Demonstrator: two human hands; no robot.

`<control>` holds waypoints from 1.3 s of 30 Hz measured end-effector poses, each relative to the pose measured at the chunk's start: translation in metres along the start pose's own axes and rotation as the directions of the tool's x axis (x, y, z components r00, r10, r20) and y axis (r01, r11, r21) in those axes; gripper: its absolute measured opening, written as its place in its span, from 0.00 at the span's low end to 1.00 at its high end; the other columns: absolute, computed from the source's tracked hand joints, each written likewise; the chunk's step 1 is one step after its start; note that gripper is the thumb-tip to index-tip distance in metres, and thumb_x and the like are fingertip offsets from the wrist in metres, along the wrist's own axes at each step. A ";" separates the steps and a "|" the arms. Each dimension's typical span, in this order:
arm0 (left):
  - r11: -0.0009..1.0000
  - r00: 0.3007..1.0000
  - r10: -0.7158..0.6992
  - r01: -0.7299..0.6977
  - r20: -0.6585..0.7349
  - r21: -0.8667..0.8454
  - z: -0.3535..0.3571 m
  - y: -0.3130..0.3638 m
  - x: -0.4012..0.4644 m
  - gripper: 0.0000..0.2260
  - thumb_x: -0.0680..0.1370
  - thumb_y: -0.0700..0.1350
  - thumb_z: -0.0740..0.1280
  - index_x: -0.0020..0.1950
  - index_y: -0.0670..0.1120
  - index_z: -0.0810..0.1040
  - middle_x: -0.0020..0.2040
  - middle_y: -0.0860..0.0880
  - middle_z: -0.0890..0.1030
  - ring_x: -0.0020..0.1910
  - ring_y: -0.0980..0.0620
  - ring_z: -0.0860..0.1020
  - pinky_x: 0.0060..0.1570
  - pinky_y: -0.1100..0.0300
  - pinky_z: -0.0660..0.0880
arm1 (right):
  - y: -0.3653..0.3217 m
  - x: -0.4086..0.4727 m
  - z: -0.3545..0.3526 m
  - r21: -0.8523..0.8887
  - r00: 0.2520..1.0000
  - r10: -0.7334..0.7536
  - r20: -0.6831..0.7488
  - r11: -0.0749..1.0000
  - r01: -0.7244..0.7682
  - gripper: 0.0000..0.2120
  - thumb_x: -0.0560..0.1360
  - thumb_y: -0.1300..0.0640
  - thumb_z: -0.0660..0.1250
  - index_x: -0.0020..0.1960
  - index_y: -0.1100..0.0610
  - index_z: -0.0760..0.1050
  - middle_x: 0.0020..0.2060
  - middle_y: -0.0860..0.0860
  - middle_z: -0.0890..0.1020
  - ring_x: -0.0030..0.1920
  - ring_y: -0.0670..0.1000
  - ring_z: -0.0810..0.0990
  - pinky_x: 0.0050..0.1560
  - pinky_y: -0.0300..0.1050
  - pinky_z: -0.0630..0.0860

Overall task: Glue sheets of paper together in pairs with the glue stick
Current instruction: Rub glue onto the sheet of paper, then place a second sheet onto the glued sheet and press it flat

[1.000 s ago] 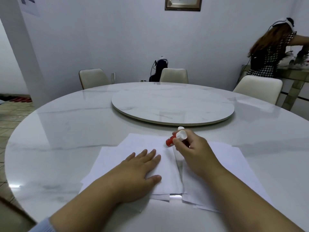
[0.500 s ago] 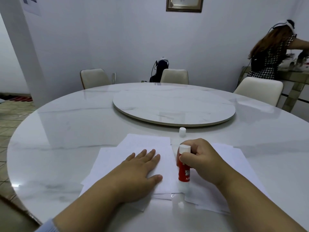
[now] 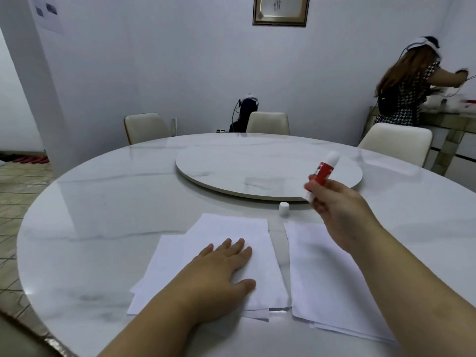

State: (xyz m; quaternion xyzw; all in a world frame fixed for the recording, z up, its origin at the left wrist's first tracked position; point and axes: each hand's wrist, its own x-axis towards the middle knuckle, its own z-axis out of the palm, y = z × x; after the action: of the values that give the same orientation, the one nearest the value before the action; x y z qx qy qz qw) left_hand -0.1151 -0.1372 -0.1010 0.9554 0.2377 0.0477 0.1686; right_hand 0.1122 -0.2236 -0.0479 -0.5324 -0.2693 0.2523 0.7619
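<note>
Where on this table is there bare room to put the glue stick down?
Bare marble lies right of the right paper stack, left of the left paper stack, and on the turntable. A narrow strip between the stacks leads up to the cap. The near centre is crowded: left hand presses paper; right hand holds the glue stick.

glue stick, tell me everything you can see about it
The glue stick is a small tube with a red printed label and white ends, seemingly plastic. The right hand holds its lower end above the table, tilted up and away. Its white cap stands apart on the table, so it is uncapped.
</note>
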 end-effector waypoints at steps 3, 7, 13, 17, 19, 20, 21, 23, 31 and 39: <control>1.000 1.000 0.004 -0.004 -0.004 0.031 0.000 0.003 -0.001 0.28 0.77 0.58 0.54 0.76 0.59 0.48 0.77 0.61 0.45 0.74 0.63 0.42 0.71 0.62 0.38 | 0.008 0.025 0.002 -0.435 0.994 -0.060 -0.095 0.900 0.013 0.11 0.72 0.58 0.72 0.54 0.55 0.77 0.45 0.49 0.82 0.47 0.49 0.79 0.50 0.42 0.70; 0.999 1.000 0.007 -0.007 -0.014 0.037 -0.001 0.004 -0.002 0.28 0.77 0.58 0.54 0.76 0.59 0.47 0.77 0.61 0.44 0.74 0.63 0.42 0.71 0.63 0.37 | 0.022 0.045 0.000 -0.714 0.982 -0.086 -0.166 0.698 -0.060 0.03 0.71 0.58 0.71 0.44 0.54 0.80 0.37 0.47 0.83 0.45 0.52 0.80 0.39 0.42 0.70; 0.999 1.000 0.012 -0.012 -0.010 0.044 -0.003 0.000 -0.001 0.28 0.77 0.58 0.54 0.76 0.59 0.47 0.77 0.61 0.44 0.74 0.63 0.42 0.71 0.63 0.37 | 0.038 0.055 -0.004 -0.799 0.988 -0.028 -0.153 0.591 -0.107 0.05 0.69 0.57 0.73 0.44 0.54 0.80 0.37 0.48 0.82 0.43 0.53 0.79 0.44 0.46 0.73; 0.999 1.000 0.014 -0.013 -0.011 0.049 -0.002 -0.001 -0.001 0.28 0.77 0.58 0.54 0.76 0.59 0.47 0.77 0.61 0.45 0.74 0.63 0.42 0.72 0.62 0.38 | 0.019 0.047 -0.023 -0.720 0.984 -0.082 -0.159 0.691 -0.059 0.22 0.64 0.51 0.79 0.54 0.55 0.77 0.45 0.49 0.80 0.45 0.49 0.76 0.44 0.41 0.68; 0.999 1.000 0.011 -0.011 -0.008 0.054 -0.002 -0.002 0.000 0.28 0.77 0.58 0.54 0.76 0.59 0.48 0.77 0.61 0.45 0.74 0.63 0.42 0.72 0.62 0.38 | -0.003 0.034 -0.043 -0.844 0.999 0.041 0.026 0.536 0.000 0.29 0.61 0.49 0.80 0.60 0.54 0.77 0.50 0.46 0.81 0.47 0.45 0.77 0.48 0.39 0.69; 0.998 1.000 0.010 -0.010 -0.011 0.056 -0.002 -0.002 0.000 0.28 0.78 0.58 0.54 0.76 0.59 0.48 0.77 0.61 0.45 0.74 0.63 0.42 0.72 0.62 0.38 | -0.012 0.026 -0.052 -0.934 0.977 0.183 0.111 0.356 0.040 0.33 0.60 0.47 0.80 0.63 0.50 0.76 0.55 0.44 0.80 0.50 0.43 0.76 0.51 0.38 0.69; 0.998 1.000 0.012 -0.011 -0.016 0.060 -0.002 -0.003 0.000 0.28 0.78 0.58 0.53 0.76 0.59 0.48 0.77 0.61 0.45 0.74 0.64 0.42 0.72 0.62 0.38 | -0.019 0.016 -0.059 -0.982 0.940 0.312 0.136 0.168 0.086 0.36 0.59 0.46 0.80 0.65 0.46 0.74 0.59 0.42 0.77 0.54 0.43 0.74 0.54 0.38 0.67; 0.997 1.000 0.015 -0.013 -0.018 0.070 -0.001 -0.002 0.001 0.27 0.78 0.58 0.53 0.76 0.59 0.47 0.77 0.61 0.45 0.74 0.64 0.42 0.71 0.63 0.38 | -0.021 0.002 -0.072 -0.991 0.917 0.384 0.105 -0.035 0.128 0.39 0.60 0.45 0.79 0.68 0.44 0.70 0.64 0.42 0.74 0.57 0.42 0.71 0.56 0.36 0.64; 0.989 0.995 0.067 -0.056 -0.080 0.136 0.006 0.006 0.010 0.27 0.78 0.59 0.51 0.76 0.57 0.47 0.77 0.59 0.44 0.74 0.62 0.40 0.71 0.62 0.37 | -0.010 -0.031 -0.086 -0.948 0.945 -0.077 0.317 -0.049 0.314 0.31 0.62 0.52 0.78 0.64 0.47 0.75 0.53 0.45 0.80 0.57 0.50 0.75 0.59 0.42 0.67; 0.998 0.947 0.039 -0.051 -0.319 -0.028 0.002 0.007 0.007 0.23 0.79 0.58 0.51 0.75 0.57 0.55 0.76 0.61 0.52 0.73 0.66 0.44 0.69 0.68 0.37 | -0.004 -0.047 -0.086 -0.939 0.896 -0.286 0.339 -0.041 0.342 0.20 0.60 0.60 0.79 0.49 0.53 0.77 0.41 0.46 0.77 0.42 0.51 0.71 0.42 0.39 0.57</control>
State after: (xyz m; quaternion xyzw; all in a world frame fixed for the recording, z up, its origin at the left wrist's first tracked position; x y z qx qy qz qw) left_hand -0.1055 -0.1410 -0.1005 0.9373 0.2390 0.2090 0.1438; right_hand 0.1366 -0.3148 -0.0754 -0.8241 -0.4954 -0.1717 0.2144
